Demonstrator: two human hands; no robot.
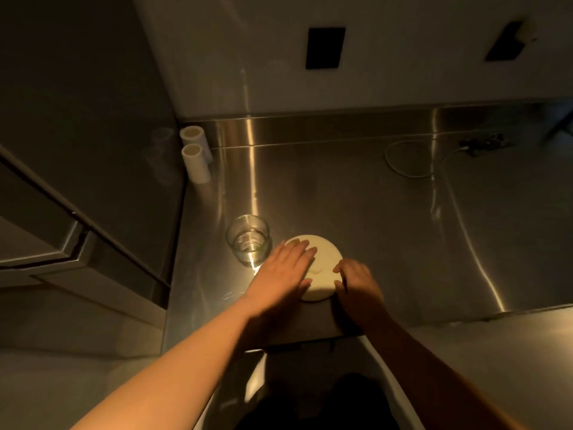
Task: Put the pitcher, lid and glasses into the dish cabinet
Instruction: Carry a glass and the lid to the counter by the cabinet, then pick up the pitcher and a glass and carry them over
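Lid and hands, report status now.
Left hand flat on the lid, fingers straight. Right hand at lid's right edge, grip unclear. Lid flat on steel counter. Glass upright just left of lid, close to left fingers.

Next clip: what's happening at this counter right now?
A person has both hands on a pale round lid lying on a steel counter. The left hand lies flat across its top with straight fingers; the right hand curls against its right edge. An empty clear glass stands upright just left of the lid. No pitcher is visible.
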